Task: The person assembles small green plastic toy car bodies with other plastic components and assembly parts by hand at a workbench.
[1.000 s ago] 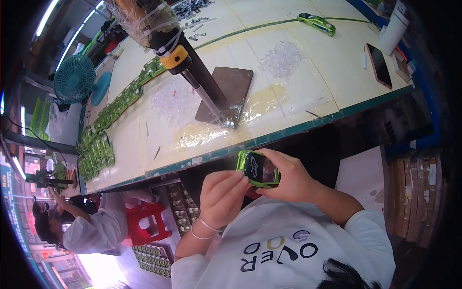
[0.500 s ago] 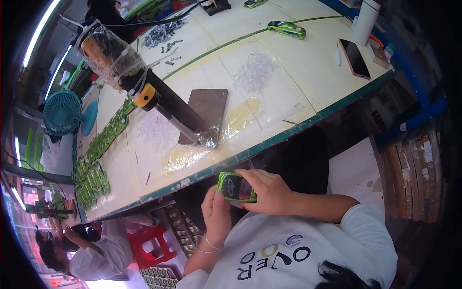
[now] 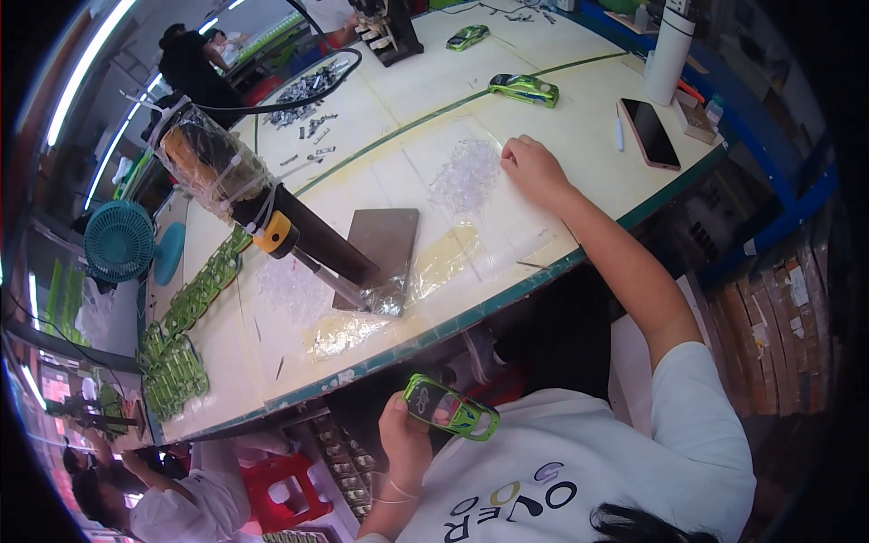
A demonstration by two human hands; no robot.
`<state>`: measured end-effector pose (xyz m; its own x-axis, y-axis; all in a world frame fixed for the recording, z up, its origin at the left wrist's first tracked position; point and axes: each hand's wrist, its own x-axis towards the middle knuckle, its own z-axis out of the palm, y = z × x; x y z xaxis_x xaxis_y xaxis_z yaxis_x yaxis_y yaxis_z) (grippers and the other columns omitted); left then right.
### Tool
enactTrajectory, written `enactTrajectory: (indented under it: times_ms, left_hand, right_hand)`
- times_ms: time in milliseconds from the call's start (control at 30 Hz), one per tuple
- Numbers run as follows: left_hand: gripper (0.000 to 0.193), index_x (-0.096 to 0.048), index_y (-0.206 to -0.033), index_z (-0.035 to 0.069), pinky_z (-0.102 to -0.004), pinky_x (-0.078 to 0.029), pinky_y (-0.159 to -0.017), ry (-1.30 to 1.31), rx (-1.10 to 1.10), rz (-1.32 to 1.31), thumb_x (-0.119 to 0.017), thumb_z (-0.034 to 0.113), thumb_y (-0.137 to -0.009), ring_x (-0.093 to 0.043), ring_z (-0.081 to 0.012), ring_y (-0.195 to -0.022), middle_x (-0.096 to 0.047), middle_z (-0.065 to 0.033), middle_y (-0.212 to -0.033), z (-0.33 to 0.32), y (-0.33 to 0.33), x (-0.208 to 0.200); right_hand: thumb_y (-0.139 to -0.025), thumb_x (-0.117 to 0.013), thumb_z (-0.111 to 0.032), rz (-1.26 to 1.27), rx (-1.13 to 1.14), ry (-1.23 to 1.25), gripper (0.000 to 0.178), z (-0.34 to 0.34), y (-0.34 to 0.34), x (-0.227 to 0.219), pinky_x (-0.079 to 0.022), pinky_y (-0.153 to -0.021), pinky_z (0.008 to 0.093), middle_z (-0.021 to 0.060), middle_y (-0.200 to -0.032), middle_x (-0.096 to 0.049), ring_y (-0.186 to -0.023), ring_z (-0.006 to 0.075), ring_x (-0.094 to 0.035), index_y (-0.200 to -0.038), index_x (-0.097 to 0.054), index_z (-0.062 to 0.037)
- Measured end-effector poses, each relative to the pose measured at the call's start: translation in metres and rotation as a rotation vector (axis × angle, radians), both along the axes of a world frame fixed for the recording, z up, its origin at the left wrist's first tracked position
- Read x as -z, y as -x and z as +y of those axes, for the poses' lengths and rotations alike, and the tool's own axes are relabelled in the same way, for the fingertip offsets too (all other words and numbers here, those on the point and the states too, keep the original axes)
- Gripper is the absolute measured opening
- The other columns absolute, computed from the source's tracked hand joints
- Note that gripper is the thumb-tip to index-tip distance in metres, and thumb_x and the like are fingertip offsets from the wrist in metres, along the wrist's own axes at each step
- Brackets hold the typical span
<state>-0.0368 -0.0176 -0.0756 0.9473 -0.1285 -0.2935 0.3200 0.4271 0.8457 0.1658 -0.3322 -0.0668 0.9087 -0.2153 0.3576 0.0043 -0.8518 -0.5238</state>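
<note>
My left hand (image 3: 404, 445) grips a green toy car body (image 3: 471, 422) with a dark window area, over my lap in front of the table edge. My right hand (image 3: 536, 174) reaches across the table to the right side of a loose pile of small clear plastic pieces (image 3: 463, 177). Its fingers are pinched together, and whatever lies between them is too small to make out. Left of that pile, a dark cylindrical tool with a yellow collar (image 3: 276, 235) slants down over a flat grey-brown plate (image 3: 387, 237).
Many green car bodies (image 3: 174, 371) line the table's left side. A second clear-piece pile (image 3: 291, 285) lies near the plate. Two green toy cars (image 3: 525, 89) stand farther back. A phone (image 3: 650, 134) and white bottle (image 3: 670, 56) are at right. Another person (image 3: 181, 484) sits at left.
My right hand has let go of the car body and moved up and forward to the clear plastic pile. My left hand still holds the car, now slightly lower and tilted.
</note>
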Motion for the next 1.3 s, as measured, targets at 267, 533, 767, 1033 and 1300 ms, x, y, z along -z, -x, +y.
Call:
enactTrajectory:
  times_ms: [267, 533, 767, 1033, 1300]
  left_hand:
    - [0.027, -0.047, -0.089, -0.001, -0.0286, -0.048, -0.056, -0.047, 0.005, 0.02, -0.038, 0.024, -0.083, -0.058, -0.0198, -0.06, -0.057, -0.0115, -0.071, -0.002, -0.001, 0.002]
    - [0.028, -0.047, -0.089, -0.002, -0.0287, -0.048, -0.056, -0.066, 0.03, 0.026, -0.037, 0.024, -0.083, -0.058, -0.0198, -0.061, -0.056, -0.0122, -0.073, -0.005, 0.002, -0.001]
    - [0.029, -0.046, -0.09, -0.003, -0.0293, -0.049, -0.056, -0.083, 0.036, 0.024, -0.037, 0.024, -0.083, -0.058, -0.0202, -0.06, -0.056, -0.0126, -0.073, 0.001, 0.005, 0.004]
    - [0.028, -0.046, -0.089, -0.003, -0.0292, -0.049, -0.056, -0.069, 0.039, 0.031, -0.037, 0.023, -0.083, -0.058, -0.0201, -0.06, -0.056, -0.0125, -0.073, -0.001, 0.007, 0.006]
    - [0.028, -0.047, -0.088, -0.003, -0.0259, -0.047, -0.056, -0.19, 0.106, -0.031, -0.037, 0.023, -0.083, -0.057, -0.017, -0.059, -0.057, -0.0117, -0.07, -0.003, 0.003, -0.007]
  right_hand:
    - [-0.071, -0.052, -0.006, -0.046, -0.208, -0.026, 0.005, 0.024, 0.041, -0.002, -0.043, -0.062, 0.0334, 0.013, -0.072, -0.053, -0.067, 0.0266, -0.053, -0.072, -0.052, -0.0004]
    - [-0.068, -0.058, -0.006, 0.25, -0.077, -0.666, 0.009, -0.011, 0.046, -0.013, -0.043, -0.054, 0.0246, 0.0071, -0.061, -0.057, -0.056, 0.0115, -0.053, -0.072, -0.057, 0.0013]
    - [-0.07, -0.058, -0.016, 0.265, -0.053, -0.121, 0.016, -0.022, 0.052, -0.026, -0.043, -0.059, 0.0304, 0.0102, -0.068, -0.058, -0.063, 0.0206, -0.055, -0.073, -0.058, -0.0004]
    - [-0.071, -0.056, -0.015, 0.241, -0.048, -0.119, 0.016, -0.019, 0.055, -0.026, -0.043, -0.062, 0.0326, 0.0123, -0.07, -0.057, -0.066, 0.0252, -0.055, -0.075, -0.057, -0.0003]
    - [-0.07, -0.056, -0.009, 0.258, -0.069, 0.438, 0.012, -0.001, 0.041, -0.03, -0.044, -0.055, 0.0288, 0.0099, -0.062, -0.055, -0.056, 0.0173, -0.054, -0.071, -0.052, 0.0025]
